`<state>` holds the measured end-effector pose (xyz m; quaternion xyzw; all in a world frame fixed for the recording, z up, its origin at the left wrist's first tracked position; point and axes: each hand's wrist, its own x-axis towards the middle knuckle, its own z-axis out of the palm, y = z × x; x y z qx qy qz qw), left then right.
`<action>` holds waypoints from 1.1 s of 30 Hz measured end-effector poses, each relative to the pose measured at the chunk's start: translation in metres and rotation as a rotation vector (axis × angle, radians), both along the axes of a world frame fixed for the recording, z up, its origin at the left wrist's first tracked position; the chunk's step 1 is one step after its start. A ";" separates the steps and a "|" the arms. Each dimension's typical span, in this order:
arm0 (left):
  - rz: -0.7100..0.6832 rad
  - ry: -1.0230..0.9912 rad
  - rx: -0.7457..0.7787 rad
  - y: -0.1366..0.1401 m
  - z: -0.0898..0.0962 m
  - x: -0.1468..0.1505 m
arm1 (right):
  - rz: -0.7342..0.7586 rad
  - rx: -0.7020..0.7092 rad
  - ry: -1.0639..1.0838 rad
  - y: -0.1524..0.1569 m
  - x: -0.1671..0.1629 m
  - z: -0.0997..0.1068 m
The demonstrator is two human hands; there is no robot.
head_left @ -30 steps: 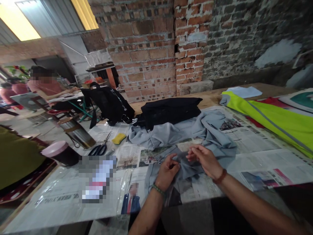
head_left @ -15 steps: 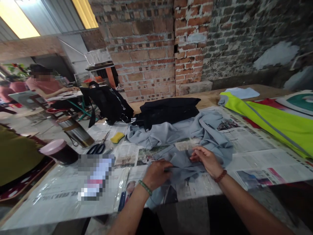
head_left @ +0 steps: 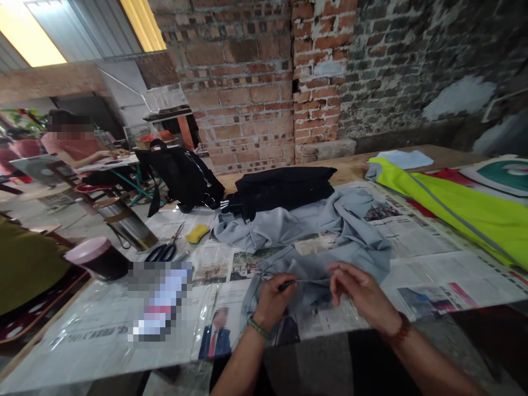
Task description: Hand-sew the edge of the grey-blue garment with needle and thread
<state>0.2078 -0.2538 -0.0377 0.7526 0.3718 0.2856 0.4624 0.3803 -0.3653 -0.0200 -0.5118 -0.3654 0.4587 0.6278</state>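
A crumpled grey garment (head_left: 363,242) lies across the newspaper-covered table in front of me. My left hand (head_left: 274,301), with a green beaded bracelet, pinches an edge of this garment between thumb and fingers. A small dark spot shows at its fingertips; I cannot make out what it is. To the right, my right hand (head_left: 363,294), with a reddish-brown bracelet, is held just above the cloth. Its fingers are curled together and slightly blurred, and anything between them is too small to name.
Dark folded clothing (head_left: 284,190) and a black backpack (head_left: 179,176) lie behind the garment. Leftward are scissors (head_left: 163,252), a yellow sponge (head_left: 197,234), a steel flask (head_left: 126,223) and a pink-lidded cup (head_left: 99,258). Rightward, a neon-yellow garment (head_left: 454,209) lies near an iron (head_left: 503,173).
My right hand has moved a little right and toward me, lifting off the cloth. My left hand has shifted slightly right, and the cloth edge between them is raised.
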 end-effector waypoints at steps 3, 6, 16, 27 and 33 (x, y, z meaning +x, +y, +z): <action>0.019 -0.006 -0.024 0.001 0.002 -0.001 | 0.190 -0.231 -0.180 -0.012 -0.026 -0.007; 0.025 -0.010 -0.026 0.000 0.004 -0.002 | 0.252 -0.383 -0.307 -0.012 -0.046 -0.013; 0.017 -0.016 -0.048 0.001 0.003 -0.004 | 0.196 -0.406 -0.180 0.014 -0.055 -0.014; 0.000 -0.035 -0.040 0.000 0.004 -0.004 | 0.149 -0.439 -0.196 0.018 -0.057 -0.013; -0.037 -0.036 -0.056 -0.001 0.006 -0.005 | 0.157 -0.415 -0.216 0.018 -0.057 -0.014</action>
